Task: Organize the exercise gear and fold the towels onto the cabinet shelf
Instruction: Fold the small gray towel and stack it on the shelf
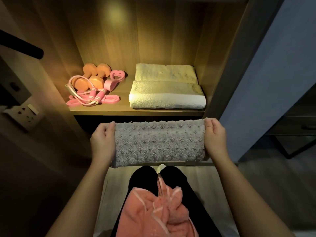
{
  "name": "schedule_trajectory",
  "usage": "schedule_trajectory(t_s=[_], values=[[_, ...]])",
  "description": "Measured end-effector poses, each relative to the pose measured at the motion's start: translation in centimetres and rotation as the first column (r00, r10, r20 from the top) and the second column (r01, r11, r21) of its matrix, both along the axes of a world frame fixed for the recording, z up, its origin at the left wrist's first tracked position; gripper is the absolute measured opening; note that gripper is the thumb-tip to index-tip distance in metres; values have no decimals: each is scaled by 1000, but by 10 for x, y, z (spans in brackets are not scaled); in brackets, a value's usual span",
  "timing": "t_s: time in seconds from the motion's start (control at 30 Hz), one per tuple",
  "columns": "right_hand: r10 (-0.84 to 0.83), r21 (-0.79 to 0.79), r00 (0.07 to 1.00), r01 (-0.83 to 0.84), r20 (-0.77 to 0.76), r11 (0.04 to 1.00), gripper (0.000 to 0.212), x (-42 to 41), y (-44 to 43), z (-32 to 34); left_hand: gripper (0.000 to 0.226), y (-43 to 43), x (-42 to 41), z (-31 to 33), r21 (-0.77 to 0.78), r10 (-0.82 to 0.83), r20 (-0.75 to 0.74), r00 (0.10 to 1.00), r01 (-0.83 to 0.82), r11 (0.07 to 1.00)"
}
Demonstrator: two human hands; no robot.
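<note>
A folded grey fluffy towel (159, 142) is held flat in the air just below and in front of the cabinet shelf (123, 111). My left hand (103, 142) grips its left end and my right hand (215, 137) grips its right end. On the shelf, two folded white towels (166, 96) lie on the right, one behind the other. Orange dumbbells (93, 76), a pink skipping rope (89, 96), a pink resistance band (109, 99) and a pink heart-shaped trainer (115, 78) sit on the left. A crumpled pink towel (153, 212) lies on my lap.
The cabinet's wooden side walls close the shelf in on the left and right. A wall socket (25, 113) is at the left. A blue wall (273, 74) and dark furniture stand at the right. My black-trousered legs are below the grey towel.
</note>
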State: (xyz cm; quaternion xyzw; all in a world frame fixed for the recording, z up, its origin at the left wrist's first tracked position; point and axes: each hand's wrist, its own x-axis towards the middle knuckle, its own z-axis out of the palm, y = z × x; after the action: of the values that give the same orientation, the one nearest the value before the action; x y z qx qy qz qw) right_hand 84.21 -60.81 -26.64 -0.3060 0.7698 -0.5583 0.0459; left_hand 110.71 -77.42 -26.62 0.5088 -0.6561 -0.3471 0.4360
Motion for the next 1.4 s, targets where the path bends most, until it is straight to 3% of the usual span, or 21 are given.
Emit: schedule_trajectory(t_s=[0.07,0.13,0.2,0.23,0.3,0.33,0.37,0.4,0.47,0.5,0.57,0.7,0.87,1.07,1.4], values=[[-17,51,959,3,282,999,43,0,-4,-1,47,-1,-1,0,355,13,-101,995,24,935],[-10,26,738,-10,675,1000,40,2,-6,0,37,-1,1,-1,666,65,-253,965,125,735],[28,-2,504,-51,864,999,36,6,-3,-1,30,0,5,-5,763,35,-330,943,245,598],[49,-14,440,-82,897,997,35,7,-1,-4,28,1,7,-10,763,8,-336,942,267,589],[71,-26,351,-129,934,991,33,8,3,-9,29,2,7,-20,688,-24,-279,960,217,693],[68,-9,359,-164,931,986,32,10,4,-11,29,2,8,-24,601,-43,-198,979,156,784],[55,30,437,-186,898,982,31,11,5,-15,27,3,9,-27,476,-55,-92,994,93,875],[42,89,586,-192,809,977,31,12,6,-19,25,6,9,-28,324,-51,21,998,41,945],[22,230,921,-120,390,966,33,20,5,-27,22,14,7,-28,52,-4,176,984,-6,999],[28,229,984,-68,177,971,31,26,5,-29,19,17,6,-27,-44,21,216,976,-12,999],[-8,152,1000,9,-8,988,26,34,7,-29,16,21,6,-27,-144,64,259,964,-27,989],[-39,172,993,57,-109,983,22,24,8,-29,14,15,11,-24,-168,77,282,956,-30,985],[-8,216,999,-2,48,976,36,14,3,-29,27,8,9,-27,38,-17,227,974,8,999],[-23,157,954,-26,300,987,36,21,-1,-23,33,10,-6,-23,313,-52,72,996,27,949],[288,40,904,-316,316,948,26,92,-20,-7,26,64,-55,-1,378,-256,-209,944,320,869]])
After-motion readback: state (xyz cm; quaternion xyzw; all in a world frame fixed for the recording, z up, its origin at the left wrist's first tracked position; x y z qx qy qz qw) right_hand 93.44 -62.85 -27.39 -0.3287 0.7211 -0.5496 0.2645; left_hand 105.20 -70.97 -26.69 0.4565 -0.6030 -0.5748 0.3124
